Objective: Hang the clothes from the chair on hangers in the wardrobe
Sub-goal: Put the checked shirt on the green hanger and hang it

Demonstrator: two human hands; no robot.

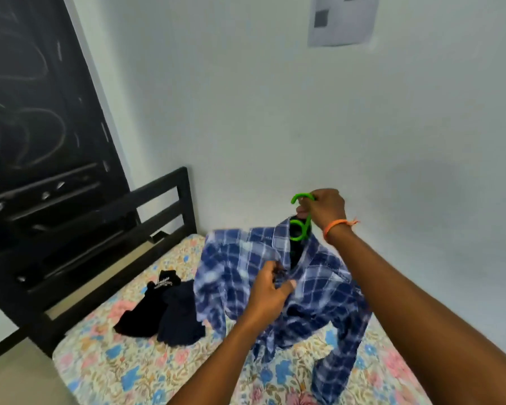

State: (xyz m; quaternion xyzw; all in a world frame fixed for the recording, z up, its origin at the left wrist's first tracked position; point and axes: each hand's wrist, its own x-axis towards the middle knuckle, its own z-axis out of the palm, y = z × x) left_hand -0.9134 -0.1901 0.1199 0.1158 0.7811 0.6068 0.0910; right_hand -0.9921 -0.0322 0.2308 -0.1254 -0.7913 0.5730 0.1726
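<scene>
Right fingers (304, 210) curled round green hanger (300, 226); left fingers (270, 270) pinching plaid shirt (319, 290) placket.

We get almost no legible text here. The black garment (146, 302) on the bed carries a small white script print near its top edge; it may read "Indice", but it's too blurred for us to confirm. The paper (342, 19) on the wall shows grey blocks only, nothing we can read. No numbers, brands or signs elsewhere.
</scene>
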